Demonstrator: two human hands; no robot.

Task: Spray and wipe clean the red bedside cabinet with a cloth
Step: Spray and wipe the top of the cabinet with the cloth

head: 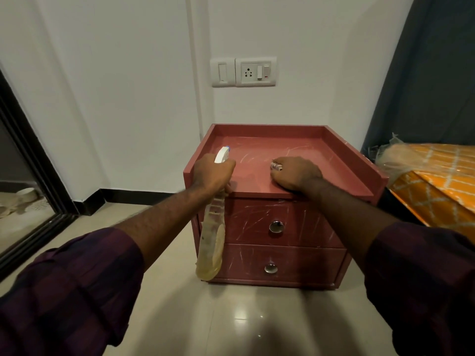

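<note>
The red bedside cabinet (303, 147) stands against the white wall, with a rimmed top and two drawers marked by pale scratches. My left hand (212, 174) grips the neck of a clear spray bottle (212, 240), whose white nozzle points over the cabinet's top from its left front corner. My right hand (295, 173) rests on the top near the front edge, covering a small patterned cloth (275, 166) of which only a bit shows at the fingertips.
A bed with an orange patterned cover (437, 181) sits close on the right, under a dark curtain (431, 73). A switch and socket plate (244, 71) is on the wall above. A dark-framed mirror (28, 176) leans at the left. Glossy tiled floor lies in front.
</note>
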